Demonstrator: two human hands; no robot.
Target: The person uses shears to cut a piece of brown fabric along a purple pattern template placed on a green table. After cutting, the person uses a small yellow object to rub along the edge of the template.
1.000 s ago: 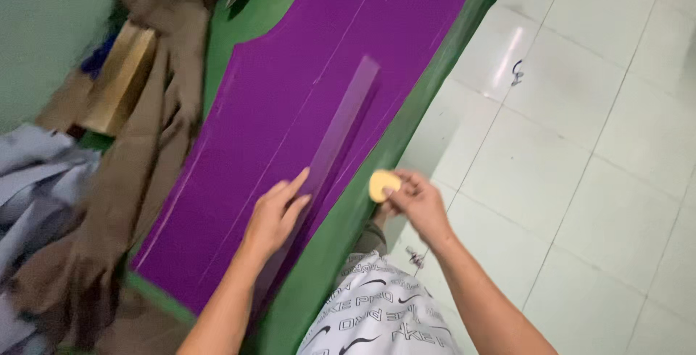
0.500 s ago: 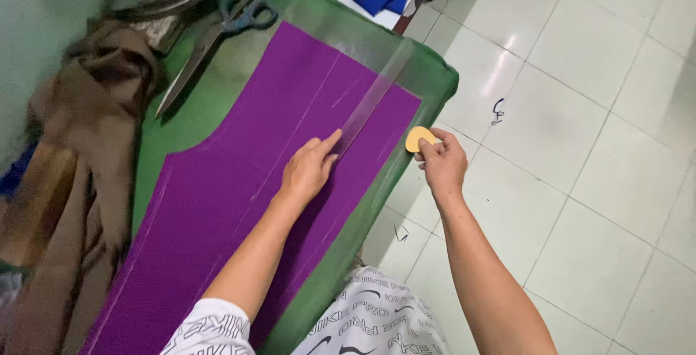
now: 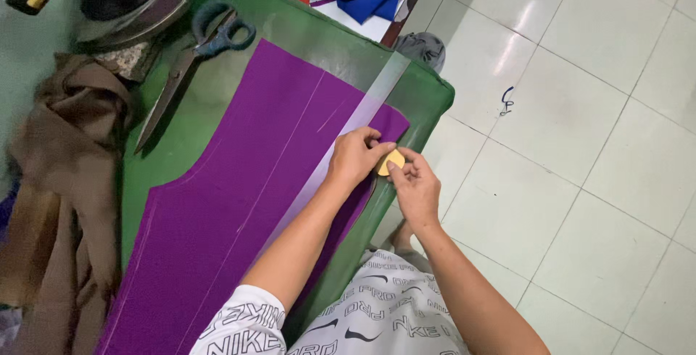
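While left hand (image 3: 357, 158) presses flat on clear ruler (image 3: 346, 131) over purple fabric (image 3: 239, 203) near table's right edge | right hand (image 3: 413, 184) pinches yellow chalk (image 3: 392, 161) | chalk: light, brittle, hold by rim.

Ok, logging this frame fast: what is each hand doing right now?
Left hand: open, pressed flat on the clear ruler over the purple fabric.
Right hand: closed, pinching the yellow chalk.
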